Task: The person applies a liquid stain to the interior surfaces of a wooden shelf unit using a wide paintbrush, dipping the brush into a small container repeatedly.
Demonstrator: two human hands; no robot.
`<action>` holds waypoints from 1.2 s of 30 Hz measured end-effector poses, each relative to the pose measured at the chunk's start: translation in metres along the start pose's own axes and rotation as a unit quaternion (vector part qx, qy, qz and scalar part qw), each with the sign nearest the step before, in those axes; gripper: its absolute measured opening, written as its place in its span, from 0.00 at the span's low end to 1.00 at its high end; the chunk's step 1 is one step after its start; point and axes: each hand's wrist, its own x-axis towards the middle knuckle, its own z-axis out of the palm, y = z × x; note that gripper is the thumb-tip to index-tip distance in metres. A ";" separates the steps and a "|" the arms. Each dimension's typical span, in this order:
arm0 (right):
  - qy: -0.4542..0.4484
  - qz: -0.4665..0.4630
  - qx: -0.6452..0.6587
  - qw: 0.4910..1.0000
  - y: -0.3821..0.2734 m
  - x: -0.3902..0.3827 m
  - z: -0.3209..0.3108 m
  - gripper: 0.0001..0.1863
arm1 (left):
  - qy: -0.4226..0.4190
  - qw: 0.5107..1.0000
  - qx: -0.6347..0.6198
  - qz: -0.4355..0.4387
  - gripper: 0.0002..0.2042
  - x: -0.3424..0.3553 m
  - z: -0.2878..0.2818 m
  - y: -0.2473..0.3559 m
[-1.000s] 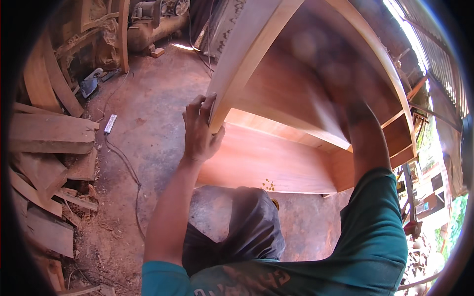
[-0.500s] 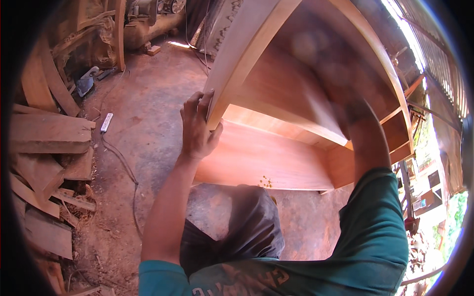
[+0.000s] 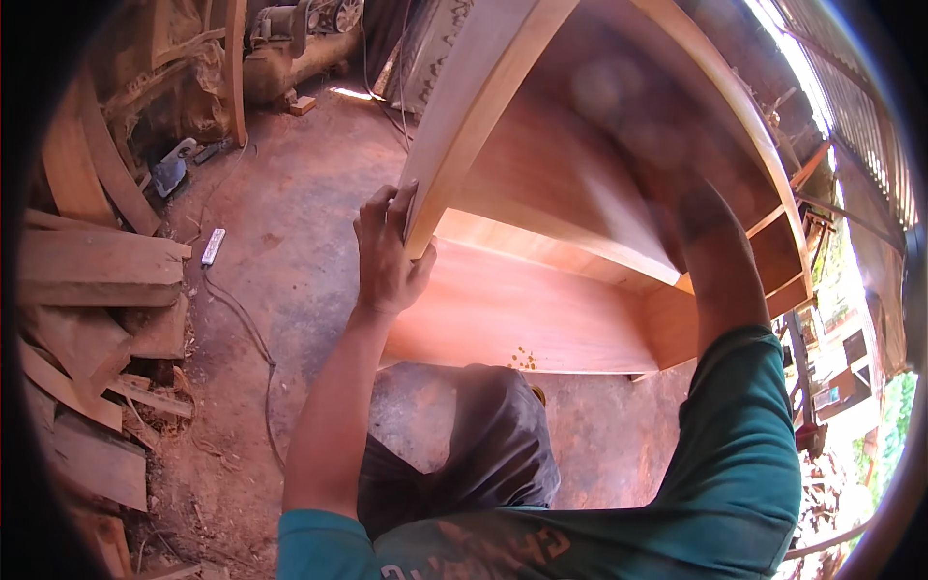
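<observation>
A large wooden cabinet (image 3: 561, 184) stands in front of me, its inside divided by a shelf and smaller compartments at the right. My left hand (image 3: 390, 256) is wrapped round the lower front corner of its pale side board (image 3: 474, 121), thumb on the inner side. Deep in the upper compartment, my right forearm (image 3: 723, 261) reaches past the front edge of the shelf (image 3: 570, 242). Shadow and blur swallow the right hand, so its fingers and anything in them do not show. Several yellowish spots (image 3: 523, 359) mark the front of the bottom board.
Offcut boards (image 3: 101, 266) lie piled along the left. A white power strip (image 3: 213, 247) with a dark cable (image 3: 246, 324) rests on the reddish floor. An air compressor (image 3: 304, 58) stands at the back, and my bent knee (image 3: 493, 406) is just below the cabinet.
The view has shifted slightly, moving the floor and boards a little in the picture. My left hand keeps its hold on the side board; the right arm stays inside the cabinet.
</observation>
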 end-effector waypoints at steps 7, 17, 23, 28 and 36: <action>0.008 -0.002 -0.001 1.000 -0.002 0.003 0.002 0.12 | 0.009 1.000 0.010 -0.004 0.33 0.001 -0.001 0.001; 0.052 0.002 0.008 0.999 -0.017 0.035 0.027 0.12 | 0.003 1.000 0.007 0.003 0.33 0.001 0.003 0.001; 0.110 -0.047 0.072 0.990 -0.061 0.045 0.057 0.12 | -0.005 1.000 0.005 0.002 0.33 -0.002 0.003 -0.002; 0.039 0.080 0.033 0.996 0.008 0.043 0.042 0.12 | 0.005 1.000 -0.003 0.000 0.32 0.003 0.003 0.005; 0.044 -0.007 0.111 0.993 -0.074 0.068 0.069 0.13 | -0.006 1.000 -0.014 -0.005 0.30 0.004 0.000 0.013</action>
